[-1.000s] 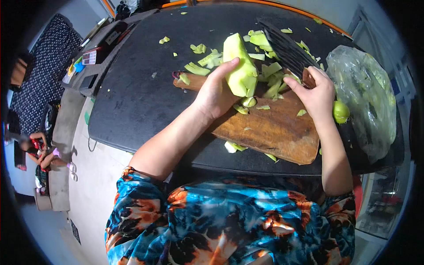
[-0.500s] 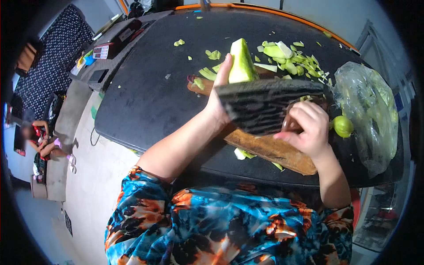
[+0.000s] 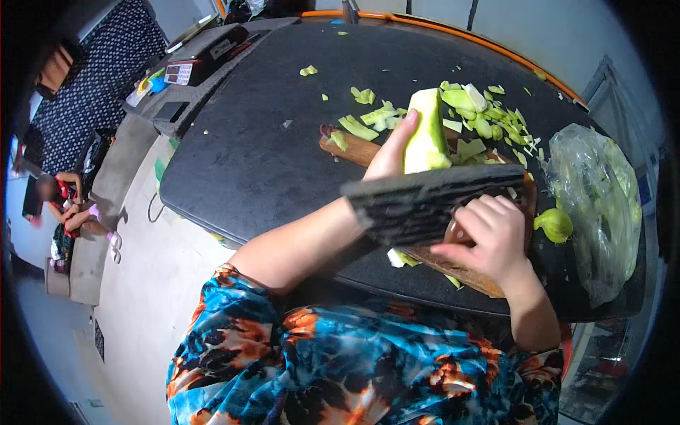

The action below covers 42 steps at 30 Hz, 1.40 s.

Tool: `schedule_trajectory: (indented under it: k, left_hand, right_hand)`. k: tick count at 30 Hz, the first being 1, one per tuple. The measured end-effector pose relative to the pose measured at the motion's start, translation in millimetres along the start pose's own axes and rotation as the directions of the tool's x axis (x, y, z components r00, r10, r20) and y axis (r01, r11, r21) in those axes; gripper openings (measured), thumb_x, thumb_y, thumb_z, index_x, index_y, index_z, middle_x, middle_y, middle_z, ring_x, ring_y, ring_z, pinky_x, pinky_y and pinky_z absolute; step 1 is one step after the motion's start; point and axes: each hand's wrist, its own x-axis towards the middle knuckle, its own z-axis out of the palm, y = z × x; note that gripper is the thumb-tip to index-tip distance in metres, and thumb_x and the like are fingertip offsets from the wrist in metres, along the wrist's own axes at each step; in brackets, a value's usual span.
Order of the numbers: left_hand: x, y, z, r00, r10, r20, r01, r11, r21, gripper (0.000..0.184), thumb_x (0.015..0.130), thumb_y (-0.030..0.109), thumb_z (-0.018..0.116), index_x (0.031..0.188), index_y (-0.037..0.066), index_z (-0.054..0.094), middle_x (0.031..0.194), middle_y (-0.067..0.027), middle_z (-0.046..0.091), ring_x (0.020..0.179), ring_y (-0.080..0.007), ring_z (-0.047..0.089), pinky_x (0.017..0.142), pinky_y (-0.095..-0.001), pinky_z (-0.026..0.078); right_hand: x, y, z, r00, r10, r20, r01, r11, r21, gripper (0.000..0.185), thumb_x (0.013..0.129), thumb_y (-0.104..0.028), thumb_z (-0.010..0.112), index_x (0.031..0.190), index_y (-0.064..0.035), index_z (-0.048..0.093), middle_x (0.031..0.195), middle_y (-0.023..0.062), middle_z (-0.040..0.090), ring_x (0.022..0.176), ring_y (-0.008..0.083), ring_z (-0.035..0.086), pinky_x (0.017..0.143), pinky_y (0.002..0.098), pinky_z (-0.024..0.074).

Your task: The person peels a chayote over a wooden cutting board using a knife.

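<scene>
On my feed, the left hand (image 3: 387,159) cradles the green fruit (image 3: 428,129) (likely firm, slick, best held low), the right hand (image 3: 491,239) clenching the knife handle (image 3: 455,232).

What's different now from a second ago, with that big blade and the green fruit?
The right hand has swung the broad-bladed knife leftward and back from the peelings; its blade now crosses over the left forearm. Nothing was let go: the left hand still grips the green fruit. The cutting board and plastic bag stayed put.
</scene>
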Motion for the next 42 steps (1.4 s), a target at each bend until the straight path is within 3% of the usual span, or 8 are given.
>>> schedule_trajectory:
  k: [3, 6, 12, 14, 17, 29, 39, 42]
  left_hand:
    - [1.5, -9.5, 13.3, 0.966, 0.174, -0.190, -0.125, 0.961, 0.247, 0.066, 0.089, 0.062, 0.048, 0.127, 0.009, 0.053, 0.111, -0.0123, 0.061, 0.102, -0.0246, 0.060, 0.090, -0.0410, 0.049]
    - [-2.2, -5.4, 16.5, 0.921, 0.289, -0.262, -0.171, 0.902, 0.396, 0.064, 0.090, 0.062, 0.047, 0.126, 0.009, 0.052, 0.115, -0.0119, 0.059, 0.105, -0.0271, 0.058, 0.093, -0.0436, 0.046]
    - [-1.5, -1.1, 8.2, 0.959, 0.164, -0.231, -0.118, 0.973, 0.200, 0.064, 0.089, 0.059, 0.053, 0.125, 0.006, 0.052, 0.110, -0.0121, 0.062, 0.103, -0.0248, 0.062, 0.093, -0.0416, 0.049]
    - [-0.5, 4.4, -2.3, 1.000, -0.004, -0.026, 0.004, 1.000, -0.016, 0.062, 0.088, 0.060, 0.054, 0.116, 0.006, 0.057, 0.100, -0.0109, 0.065, 0.091, -0.0229, 0.065, 0.083, -0.0383, 0.054]
    - [-1.3, -0.1, 8.4, 0.991, 0.109, -0.072, -0.102, 0.991, 0.089, 0.056, 0.090, 0.058, 0.052, 0.109, 0.006, 0.059, 0.094, -0.0088, 0.065, 0.081, -0.0199, 0.066, 0.073, -0.0338, 0.056]
    - [-5.6, -2.1, 25.0, 0.981, 0.124, -0.151, -0.114, 0.991, 0.075, 0.048, 0.094, 0.053, 0.049, 0.111, 0.010, 0.060, 0.091, -0.0066, 0.065, 0.078, -0.0173, 0.065, 0.072, -0.0330, 0.055]
    - [-4.8, -8.3, 22.1, 0.911, 0.301, -0.283, -0.154, 0.882, 0.445, 0.064, 0.091, 0.059, 0.050, 0.129, 0.008, 0.050, 0.116, -0.0123, 0.059, 0.106, -0.0255, 0.059, 0.094, -0.0412, 0.047]
    - [-5.6, -9.2, 25.0, 0.897, 0.325, -0.300, -0.174, 0.882, 0.438, 0.065, 0.090, 0.061, 0.050, 0.125, 0.007, 0.053, 0.113, -0.0136, 0.060, 0.105, -0.0254, 0.059, 0.093, -0.0408, 0.047]
  right_hand:
    - [-2.7, 11.2, -3.0, 0.943, 0.287, -0.167, -0.274, 0.956, 0.101, 0.037, 0.077, -0.037, 0.075, 0.075, -0.0062, 0.056, 0.063, 0.0038, 0.054, 0.057, 0.0213, 0.055, 0.053, 0.0326, 0.0403]
    - [-12.4, 33.6, -5.6, 0.708, 0.664, -0.240, -0.534, 0.726, 0.433, 0.027, 0.081, -0.023, 0.074, 0.081, -0.0020, 0.057, 0.065, 0.0060, 0.055, 0.055, 0.0211, 0.055, 0.052, 0.0314, 0.0411]
    - [-5.6, 14.1, -11.1, 0.982, 0.165, -0.094, -0.155, 0.982, 0.108, 0.045, 0.074, -0.048, 0.075, 0.079, -0.0072, 0.059, 0.061, 0.0040, 0.052, 0.055, 0.0215, 0.056, 0.053, 0.0338, 0.0418]
    - [-0.1, 1.4, -9.2, 0.999, 0.039, -0.023, -0.037, 0.997, 0.072, 0.045, 0.071, -0.051, 0.074, 0.074, -0.0097, 0.057, 0.062, 0.0030, 0.051, 0.056, 0.0210, 0.055, 0.053, 0.0334, 0.0415]
    - [-0.6, -6.8, 1.8, 0.995, -0.056, -0.077, 0.060, 0.997, 0.046, 0.054, 0.070, -0.058, 0.072, 0.074, -0.0058, 0.056, 0.062, 0.0052, 0.051, 0.056, 0.0240, 0.052, 0.052, 0.0346, 0.0371]
    - [0.0, -6.3, -0.2, 0.999, -0.005, -0.034, 0.005, 1.000, 0.012, 0.044, 0.072, -0.052, 0.072, 0.075, -0.0107, 0.057, 0.065, 0.0008, 0.054, 0.060, 0.0202, 0.056, 0.056, 0.0328, 0.0420]
    - [-12.3, 38.8, -10.9, 0.782, 0.605, -0.149, -0.569, 0.791, 0.223, 0.034, 0.080, -0.034, 0.074, 0.085, -0.0041, 0.060, 0.061, 0.0082, 0.054, 0.055, 0.0242, 0.057, 0.052, 0.0325, 0.0431]
    - [-10.2, 27.3, -10.4, 0.920, 0.354, -0.169, -0.336, 0.933, 0.124, 0.038, 0.077, -0.038, 0.076, 0.081, -0.0046, 0.058, 0.062, 0.0071, 0.056, 0.056, 0.0237, 0.058, 0.053, 0.0338, 0.0436]
